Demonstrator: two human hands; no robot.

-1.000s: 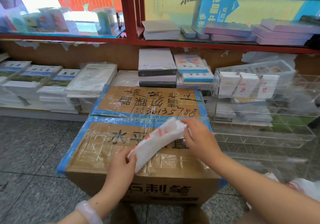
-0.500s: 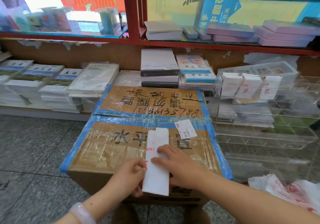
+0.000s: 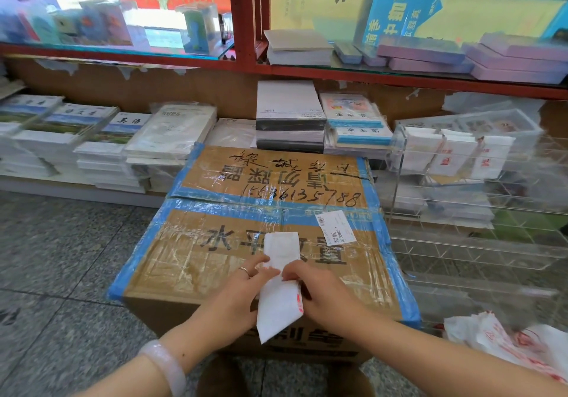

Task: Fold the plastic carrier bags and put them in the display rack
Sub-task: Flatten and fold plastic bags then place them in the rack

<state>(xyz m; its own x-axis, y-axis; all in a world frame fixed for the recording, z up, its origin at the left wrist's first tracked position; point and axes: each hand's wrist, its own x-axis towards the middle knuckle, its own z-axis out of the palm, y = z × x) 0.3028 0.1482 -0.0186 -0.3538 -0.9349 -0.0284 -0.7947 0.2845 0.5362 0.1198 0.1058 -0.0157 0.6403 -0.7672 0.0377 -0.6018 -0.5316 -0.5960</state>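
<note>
A white plastic carrier bag point(image 3: 280, 301), folded into a narrow strip with red print along one edge, lies lengthwise on the taped cardboard box point(image 3: 190, 261); its near end hangs over the box's front edge. My left hand point(image 3: 242, 292) pinches the strip's left side at its middle. My right hand point(image 3: 319, 292) pinches the right side at the same height. The clear acrylic display rack point(image 3: 479, 243) stands right of the box, with folded white bags point(image 3: 455, 155) upright in its top row.
Loose white bags with red print point(image 3: 510, 341) lie at the lower right. Stacks of books point(image 3: 92, 147) fill the low shelf behind the box, under a red-framed glass shelf point(image 3: 242, 27). Grey speckled floor point(image 3: 61, 258) spreads to the left.
The bag went from being held slanted in the air to lying flat along the box. Both hands then moved to pinch its middle, and the strip now bends there.
</note>
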